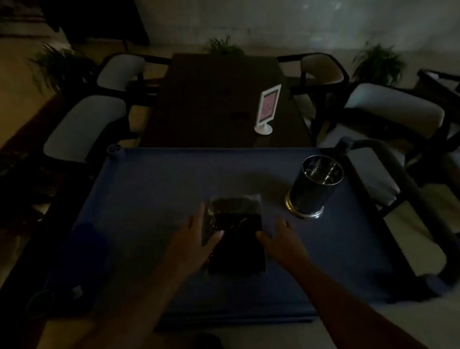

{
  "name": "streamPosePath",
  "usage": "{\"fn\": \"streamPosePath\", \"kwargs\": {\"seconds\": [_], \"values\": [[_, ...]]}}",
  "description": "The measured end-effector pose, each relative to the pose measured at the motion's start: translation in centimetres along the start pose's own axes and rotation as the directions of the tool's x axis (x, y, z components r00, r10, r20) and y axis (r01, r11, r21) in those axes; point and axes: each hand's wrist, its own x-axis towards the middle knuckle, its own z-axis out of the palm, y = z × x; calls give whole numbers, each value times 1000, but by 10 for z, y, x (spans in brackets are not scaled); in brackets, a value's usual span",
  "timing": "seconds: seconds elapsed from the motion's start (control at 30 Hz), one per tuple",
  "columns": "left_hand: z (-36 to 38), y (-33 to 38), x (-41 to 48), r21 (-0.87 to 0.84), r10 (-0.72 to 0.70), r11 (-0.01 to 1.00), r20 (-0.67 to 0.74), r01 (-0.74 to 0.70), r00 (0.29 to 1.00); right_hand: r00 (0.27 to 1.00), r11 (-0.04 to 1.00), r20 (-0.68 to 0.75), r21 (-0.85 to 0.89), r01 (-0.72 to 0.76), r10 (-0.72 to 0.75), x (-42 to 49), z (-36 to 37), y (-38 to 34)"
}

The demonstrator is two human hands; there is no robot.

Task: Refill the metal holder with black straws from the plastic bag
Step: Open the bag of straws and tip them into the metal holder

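One plastic bag of black straws (235,232), one metal holder (315,187), right of it.
Left hand (197,236) touches the bag's left edge, right hand (279,238) just beside it; both spread wide, gripping nothing.

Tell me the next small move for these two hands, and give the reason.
Probably close both hands on the plastic bag and lift it. The left hand already rests on its left edge, and the right hand is open beside its right edge. The bag lies flat on the blue cart top, and the metal holder stands with no straws visible inside.
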Motion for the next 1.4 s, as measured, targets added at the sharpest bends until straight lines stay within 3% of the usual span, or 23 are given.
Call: {"fn": "streamPosePath", "kwargs": {"seconds": [0.13,0.27,0.33,0.5,0.73,0.93,1.4], "values": [[22,-3,-2,-190,-14,981,94,32,995,984,963,63,202,-178,168,7,9,1],[34,0,11,-340,-238,904,105,260,966,937,789,171,505,-349,305,16,11,-8],[35,4,17,-419,-343,832,125,363,931,916,735,248,546,-401,316,19,12,-12],[37,13,20,-627,-481,589,235,510,845,902,742,315,520,-424,295,19,20,-17],[33,24,8,-703,-419,517,291,489,860,871,682,417,558,-472,262,15,20,-9],[19,34,-1,-849,-319,336,306,408,897,905,628,399,669,-398,148,10,-14,-16],[-26,72,-4,-961,-48,167,214,219,976,956,534,256,833,-144,-142,-21,-90,-59]]}}
